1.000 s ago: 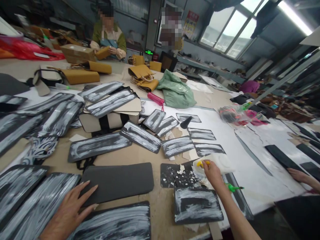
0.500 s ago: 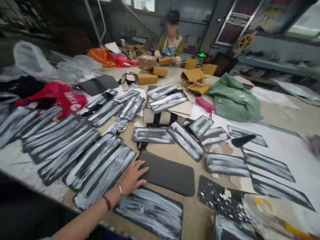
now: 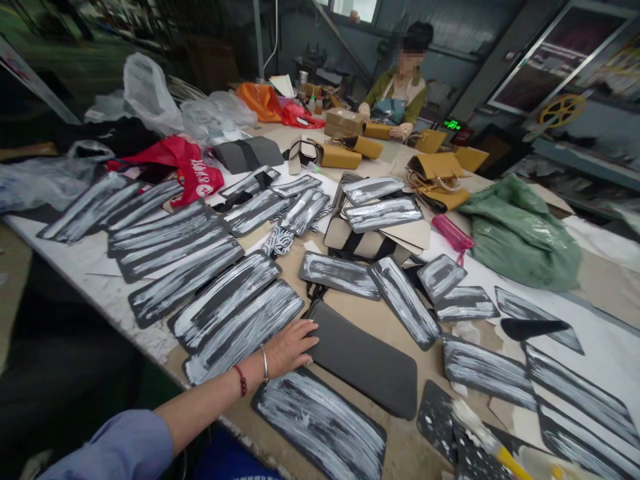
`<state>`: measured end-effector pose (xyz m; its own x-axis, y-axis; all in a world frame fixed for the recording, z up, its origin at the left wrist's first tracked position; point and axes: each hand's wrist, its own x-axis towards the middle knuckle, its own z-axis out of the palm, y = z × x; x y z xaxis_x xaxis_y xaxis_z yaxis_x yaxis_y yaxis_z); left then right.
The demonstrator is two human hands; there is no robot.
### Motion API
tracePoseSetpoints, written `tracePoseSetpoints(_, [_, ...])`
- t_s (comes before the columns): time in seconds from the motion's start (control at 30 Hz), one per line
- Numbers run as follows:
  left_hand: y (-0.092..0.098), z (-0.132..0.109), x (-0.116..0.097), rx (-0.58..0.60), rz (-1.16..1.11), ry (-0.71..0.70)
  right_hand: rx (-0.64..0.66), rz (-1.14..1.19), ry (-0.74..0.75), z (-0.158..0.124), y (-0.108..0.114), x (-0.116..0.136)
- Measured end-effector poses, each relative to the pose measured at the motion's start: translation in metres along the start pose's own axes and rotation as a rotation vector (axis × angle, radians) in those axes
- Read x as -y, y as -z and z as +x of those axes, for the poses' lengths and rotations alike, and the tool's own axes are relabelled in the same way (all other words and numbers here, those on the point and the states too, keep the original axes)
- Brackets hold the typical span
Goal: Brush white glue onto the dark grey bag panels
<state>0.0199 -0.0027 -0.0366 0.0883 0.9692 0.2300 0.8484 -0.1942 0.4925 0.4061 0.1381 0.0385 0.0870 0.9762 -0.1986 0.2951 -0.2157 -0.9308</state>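
My left hand (image 3: 291,347) lies flat with fingers stretched out on the near left end of a plain dark grey panel (image 3: 367,360) on the table. Just in front of that panel lies a black panel smeared with white glue (image 3: 320,423). A brush with a yellow handle (image 3: 493,447) and white bristles shows at the bottom right edge. My right hand is out of view.
Several glue-streaked black panels (image 3: 220,303) cover the table left and right. A beige bag (image 3: 370,240) carries two more panels. A green plastic bag (image 3: 520,233) lies at right, a red bag (image 3: 193,177) at left. Another person (image 3: 400,100) sits at the far end among mustard bags.
The view has swung left. My right hand, which held the brush at the glue spot, has left the view. My left hand stays flat on the grey panel's end.
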Motion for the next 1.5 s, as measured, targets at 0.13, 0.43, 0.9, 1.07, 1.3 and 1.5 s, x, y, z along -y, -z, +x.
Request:
tracePoseSetpoints(0.13, [0.004,0.000,-0.004,-0.003,0.031,-0.005,-0.034,0.297,-0.051,-0.036,-0.080,0.014])
tracePoseSetpoints(0.43, [0.000,-0.002,-0.002,-0.006,-0.038,0.018,0.104,0.554,-0.213,-0.053,-0.216,0.045])
tracePoseSetpoints(0.9, [0.001,-0.002,0.004,-0.004,-0.127,0.005,0.042,0.400,-0.141,-0.049,-0.224,0.035])
tracePoseSetpoints(1.07, [0.000,-0.002,0.006,-0.032,-0.140,-0.003,-0.042,0.351,-0.102,-0.042,-0.193,0.026])
tracePoseSetpoints(1.3, [-0.002,-0.002,0.009,-0.047,-0.096,-0.034,-0.202,0.301,-0.102,-0.030,-0.144,0.013])
tracePoseSetpoints(1.5, [-0.002,-0.002,0.010,-0.069,-0.095,-0.040,-0.297,0.231,-0.106,-0.015,-0.090,-0.008])
